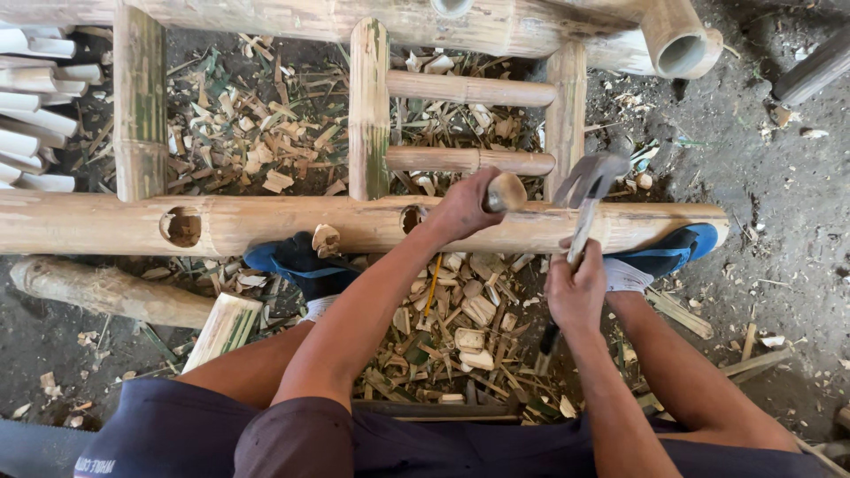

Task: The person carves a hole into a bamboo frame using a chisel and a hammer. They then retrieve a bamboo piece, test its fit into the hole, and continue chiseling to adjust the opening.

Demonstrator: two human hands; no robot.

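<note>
Bamboo pole point(266, 224): thick, pale tan, smooth-skinned, lying horizontal across the view; two round holes are cut into its side, edges rough and dark inside.
Chisel point(506, 191): rounded wooden handle top, worn and brown, standing on the pole near the right-hand hole.
Left hand point(462, 211): grip closed around the chisel, knuckles resting against the pole.
Hammer point(588, 181): grey metal claw head, dull and scuffed, on a slim pale handle, held just right of the chisel.
Right hand point(575, 292): grip closed around the hammer handle, low on the shaft.
Frame point(369, 106): upright bamboo posts, green-streaked, joined by thinner round rungs.
Feet point(301, 265): in dark blue shoes, pressed against the pole's near side.
Floor point(779, 221): dark packed earth, littered with pale bamboo chips and splinters.
</note>
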